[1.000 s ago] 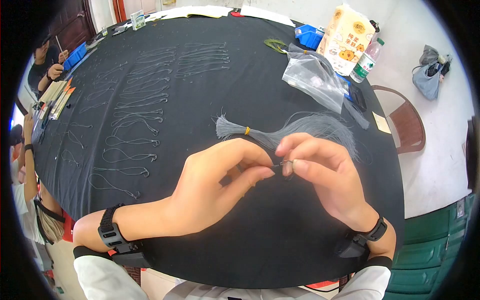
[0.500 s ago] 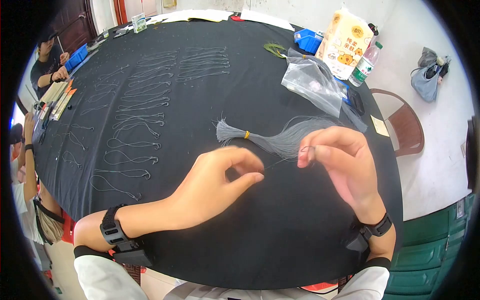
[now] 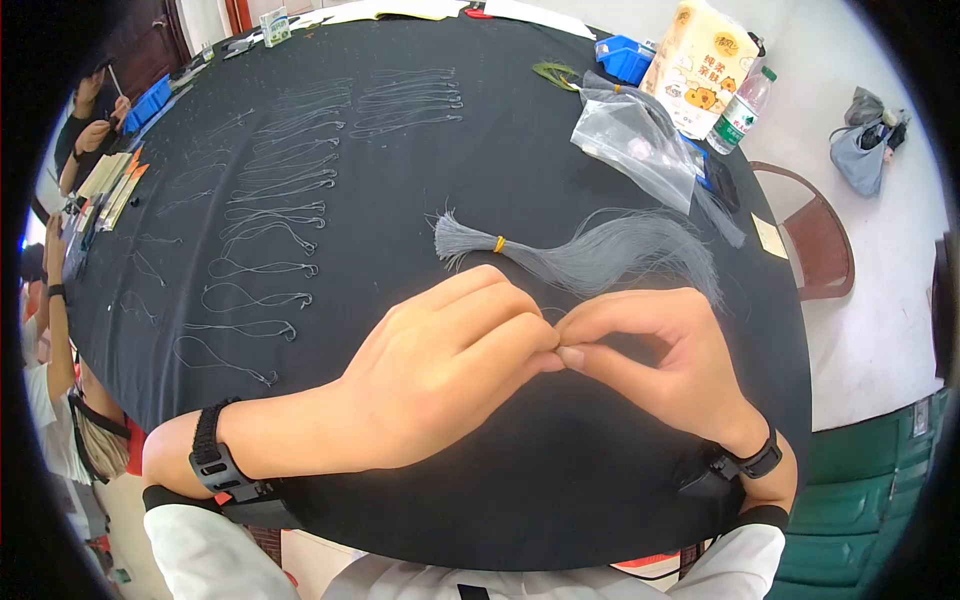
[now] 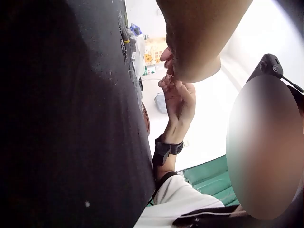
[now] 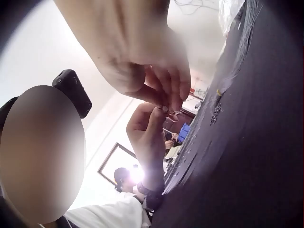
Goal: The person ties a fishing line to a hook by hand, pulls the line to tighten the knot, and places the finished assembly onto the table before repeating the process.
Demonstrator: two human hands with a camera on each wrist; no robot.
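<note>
In front of me in the head view, my left hand and right hand meet, thumbs and fingertips pinching at one spot. A thin grey line shows just above the fingertips. The small dark hook between them is mostly hidden by the fingers. Just beyond the hands lies a bundle of grey line, tied near its left end with a yellow band. To the left, several looped lines with small hooks lie in columns on the black tablecloth.
A clear plastic bag, blue bin, tissue pack and water bottle stand or lie at the back right. A brown chair is beside the table. Other people sit at the left edge.
Half a second ago the hands were apart, the right one holding the small hook with line trailing from it. My left hand has moved right, and the fingertips now meet.
</note>
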